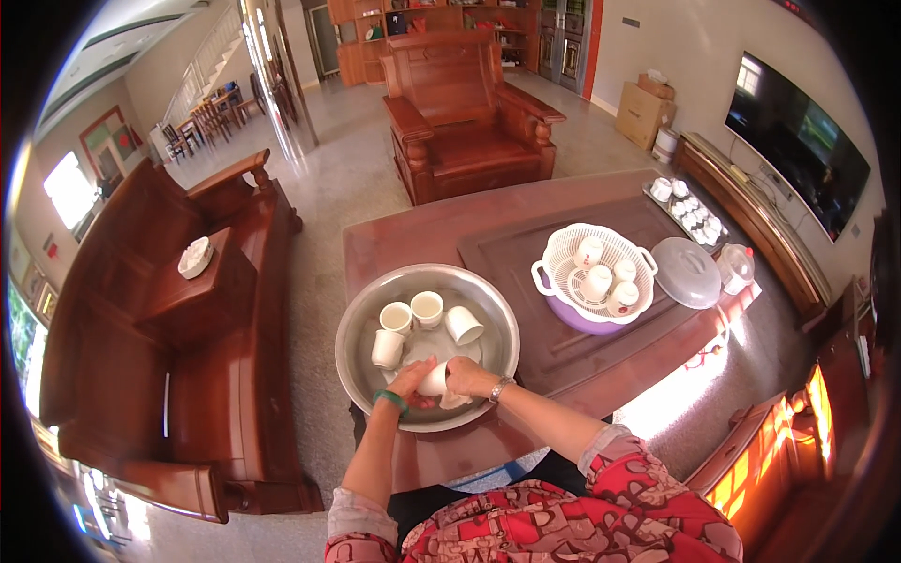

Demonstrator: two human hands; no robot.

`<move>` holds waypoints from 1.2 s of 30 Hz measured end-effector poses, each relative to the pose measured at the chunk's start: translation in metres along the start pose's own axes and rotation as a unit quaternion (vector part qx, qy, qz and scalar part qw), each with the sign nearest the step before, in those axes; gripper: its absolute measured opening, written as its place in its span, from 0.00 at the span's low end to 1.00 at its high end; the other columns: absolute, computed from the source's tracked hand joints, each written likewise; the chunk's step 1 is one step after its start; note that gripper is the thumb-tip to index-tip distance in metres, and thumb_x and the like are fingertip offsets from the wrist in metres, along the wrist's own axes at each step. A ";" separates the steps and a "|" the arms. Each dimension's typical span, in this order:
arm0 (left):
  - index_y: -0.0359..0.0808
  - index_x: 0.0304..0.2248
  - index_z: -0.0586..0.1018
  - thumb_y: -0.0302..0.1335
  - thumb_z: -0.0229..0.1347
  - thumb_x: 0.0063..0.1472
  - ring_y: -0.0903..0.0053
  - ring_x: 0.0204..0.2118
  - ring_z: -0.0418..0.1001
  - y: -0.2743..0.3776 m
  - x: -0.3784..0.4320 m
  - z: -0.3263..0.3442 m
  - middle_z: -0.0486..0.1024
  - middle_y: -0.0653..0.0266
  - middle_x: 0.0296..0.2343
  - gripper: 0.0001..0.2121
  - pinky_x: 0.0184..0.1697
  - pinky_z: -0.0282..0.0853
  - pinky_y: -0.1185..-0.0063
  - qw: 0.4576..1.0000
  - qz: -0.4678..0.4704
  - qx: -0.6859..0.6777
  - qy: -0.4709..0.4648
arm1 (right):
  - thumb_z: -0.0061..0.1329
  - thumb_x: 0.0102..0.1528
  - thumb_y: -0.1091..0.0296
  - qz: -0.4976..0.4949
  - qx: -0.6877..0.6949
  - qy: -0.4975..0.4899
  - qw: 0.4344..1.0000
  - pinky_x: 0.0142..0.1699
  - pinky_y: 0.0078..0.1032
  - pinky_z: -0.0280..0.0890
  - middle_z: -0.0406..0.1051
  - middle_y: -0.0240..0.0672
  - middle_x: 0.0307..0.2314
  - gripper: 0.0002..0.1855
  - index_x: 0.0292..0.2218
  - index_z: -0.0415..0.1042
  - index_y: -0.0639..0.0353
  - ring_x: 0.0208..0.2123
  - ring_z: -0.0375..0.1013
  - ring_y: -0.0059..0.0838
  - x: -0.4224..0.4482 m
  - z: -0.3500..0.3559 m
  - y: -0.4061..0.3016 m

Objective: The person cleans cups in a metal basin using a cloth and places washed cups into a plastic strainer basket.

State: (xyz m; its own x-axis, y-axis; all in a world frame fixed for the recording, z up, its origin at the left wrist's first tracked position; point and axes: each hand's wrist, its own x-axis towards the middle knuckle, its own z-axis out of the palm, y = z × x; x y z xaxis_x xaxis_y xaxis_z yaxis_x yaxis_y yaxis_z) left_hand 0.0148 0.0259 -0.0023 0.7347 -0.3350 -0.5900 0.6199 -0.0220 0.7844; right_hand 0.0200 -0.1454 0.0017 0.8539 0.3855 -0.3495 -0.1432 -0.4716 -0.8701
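Observation:
Over the near part of a wide metal basin (498, 295), my left hand (414, 380) grips a white cup (433, 380) by its side. My right hand (468, 376) is at the cup's other end, its fingers partly hidden by the rim, with a pale cloth (455, 400) hanging below it. Beyond my hands, several white cups stand or lean in the basin, among them an upright cup (427, 308) and a tipped cup (464, 325). Shallow water appears to cover the basin's bottom.
Right of the basin, a white colander (545, 276) holding several cups rests on a purple bowl (574, 317). Past it are a clear plastic lid (688, 271), a plastic jar (736, 267) and a tray of small cups (693, 211). The wooden table (394, 239) has a wooden bench (211, 352) to its left.

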 end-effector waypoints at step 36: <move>0.37 0.37 0.72 0.57 0.49 0.49 0.71 0.30 0.72 0.010 -0.014 0.015 0.72 0.60 0.29 0.29 0.24 0.70 0.76 0.974 -0.046 0.157 0.154 | 0.43 0.43 0.67 -0.126 -0.213 0.010 0.969 0.33 0.35 0.65 0.70 0.52 0.24 0.13 0.28 0.72 0.67 0.26 0.71 0.47 0.007 0.001 0.004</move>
State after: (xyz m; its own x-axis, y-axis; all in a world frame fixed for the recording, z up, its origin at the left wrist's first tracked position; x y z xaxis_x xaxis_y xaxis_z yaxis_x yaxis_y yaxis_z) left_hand 0.0064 0.0163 0.0170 0.7578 -0.0203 -0.6522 0.6076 -0.3423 0.7167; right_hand 0.0251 -0.1438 -0.0042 0.8449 0.5177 -0.1349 0.2868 -0.6511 -0.7027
